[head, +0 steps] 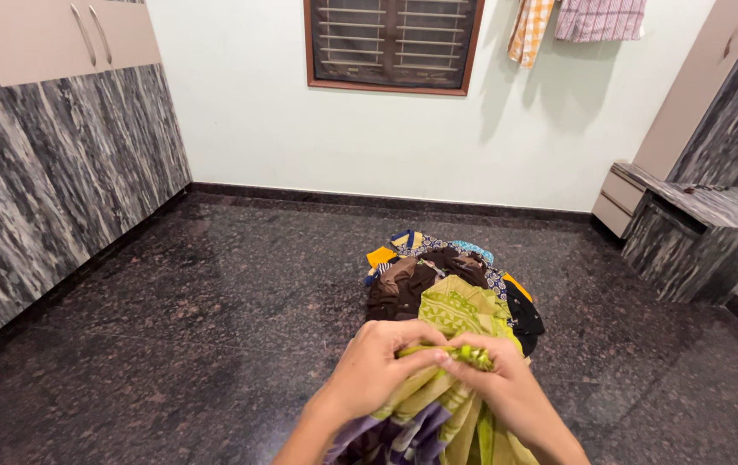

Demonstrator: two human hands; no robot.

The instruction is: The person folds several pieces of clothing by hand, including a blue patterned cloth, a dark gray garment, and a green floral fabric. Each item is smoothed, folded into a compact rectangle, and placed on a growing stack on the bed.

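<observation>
Green cloth point(459, 320) sits front-centre, draped from the pile up into both hands, w/ a bunched green edge pinched between them. I see the left hand point(373, 366) curled shut on that bunched edge, thumb and fingers point(425, 334) wrapped over it. Right hand point(502, 379) also closed on the cloth, fingertips meeting the left's right at the bunch. Below the hands the cloth hangs in folds, w/ a purple bit point(403, 430) at bottom, touching the green.

Just behind: clothes pile point(438, 271) on the floor point(214, 310), browns, black, blue print, orange bits. Dark speckled stone floor. Cabinets point(50, 164) along the left wall, low dresser point(696, 228) at right. Barred window point(393, 41) on the back wall, two checked cloths point(576, 21) hanging beside it.
</observation>
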